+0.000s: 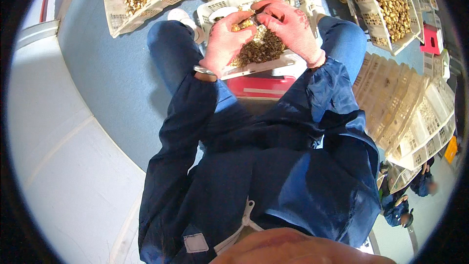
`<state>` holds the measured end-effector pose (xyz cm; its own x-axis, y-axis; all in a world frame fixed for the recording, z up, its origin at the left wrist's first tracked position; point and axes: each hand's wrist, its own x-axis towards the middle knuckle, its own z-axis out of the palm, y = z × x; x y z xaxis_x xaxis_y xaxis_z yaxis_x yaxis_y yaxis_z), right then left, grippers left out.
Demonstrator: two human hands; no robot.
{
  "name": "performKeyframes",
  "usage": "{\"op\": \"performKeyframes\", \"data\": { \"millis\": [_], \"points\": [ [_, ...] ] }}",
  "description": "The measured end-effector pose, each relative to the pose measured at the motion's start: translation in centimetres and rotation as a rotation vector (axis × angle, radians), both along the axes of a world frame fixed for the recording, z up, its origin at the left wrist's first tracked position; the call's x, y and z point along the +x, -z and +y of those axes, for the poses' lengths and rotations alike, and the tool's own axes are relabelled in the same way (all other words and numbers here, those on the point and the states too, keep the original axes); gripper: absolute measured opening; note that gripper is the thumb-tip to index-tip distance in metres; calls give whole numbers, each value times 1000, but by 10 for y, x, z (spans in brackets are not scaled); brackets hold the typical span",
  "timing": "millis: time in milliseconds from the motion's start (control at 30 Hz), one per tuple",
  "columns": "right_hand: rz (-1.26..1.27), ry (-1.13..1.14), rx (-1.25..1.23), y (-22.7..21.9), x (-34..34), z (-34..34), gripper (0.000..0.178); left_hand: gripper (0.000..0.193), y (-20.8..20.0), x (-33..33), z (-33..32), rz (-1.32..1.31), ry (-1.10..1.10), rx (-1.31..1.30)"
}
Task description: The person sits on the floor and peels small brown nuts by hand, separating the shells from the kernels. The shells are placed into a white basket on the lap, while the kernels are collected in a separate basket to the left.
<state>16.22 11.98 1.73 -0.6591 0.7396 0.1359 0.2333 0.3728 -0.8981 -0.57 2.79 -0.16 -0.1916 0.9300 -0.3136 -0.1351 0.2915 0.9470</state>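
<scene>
- Left hand (228, 41), in a pink glove, is curled narrow over the white crate (266, 66) between the knees; fingers hide whatever may be pinched there.
- Right hand (294, 28), gloved alike, bends in to meet it, its fingertips near the left ones; I cannot tell whether it grips anything.
- Below both, small dark brown pieces (261, 51), perhaps shellfish, lie heaped inside that crate.
- Step in hand, as I judge it: handling single pieces with both hands, close above the heap.
- Next move probably calls for a fine pinch, kept over the crate so nothing drops outside.
- Around: a left crate (117, 19) and a right crate (369, 12) hold golden-brown pieces; stacked crates (391, 100) stand at the right.
- In the way: the knees flank the work closely, and the gloved fingers cover the contact point.
</scene>
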Motion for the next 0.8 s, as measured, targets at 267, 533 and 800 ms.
{"op": "performKeyframes", "data": {
  "millis": [267, 533, 800],
  "points": [
    [-112, 141, 20, -5, 2, 4, 17, 33, -22, 0, 5, -110, -63, -186],
    [-8, 99, 139, 2, 2, 6, 17, 35, -22, -1, 2, -45, -52, -210],
    [-36, 102, 65, -7, 3, 8, 17, 34, -20, 0, 2, 7, -42, -201]
  ]
}}
